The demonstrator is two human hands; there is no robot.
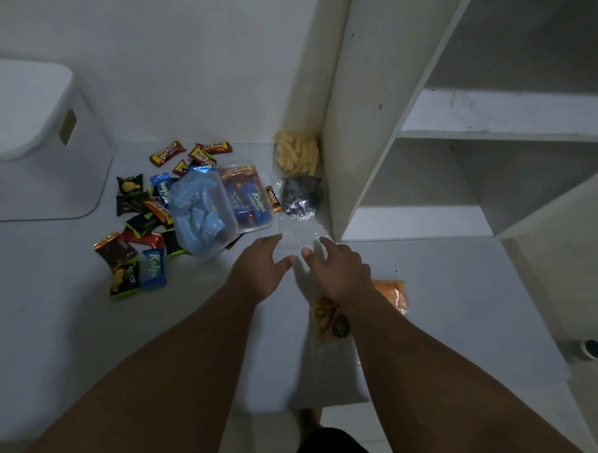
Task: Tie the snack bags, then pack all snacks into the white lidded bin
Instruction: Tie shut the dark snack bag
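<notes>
**Both hands at the open neck of the biscuit bag**

We see the clear plastic bag of dark round biscuits (301,195) lying on the white desk (448,305), close against the white shelf unit (354,104). Its empty, flat neck points toward the person. The left hand (258,267) and right hand (342,269) reach this neck with released, stretched fingers. The tips are at the plastic edge and grasp nothing that we can see.

Behind it stands a clear bag of yellow puffed sticks (296,151). To the left lie a clear bag of blue wrapped candies (201,213) and a clear bag of red and blue bars (246,197), with loose wrapped snacks (140,233) around them. A bag of brown snacks (323,314) lies under the right wrist, and an orange bag (393,294) just beside it. The white lidded bin (28,111) stands far left with its lid on.
</notes>
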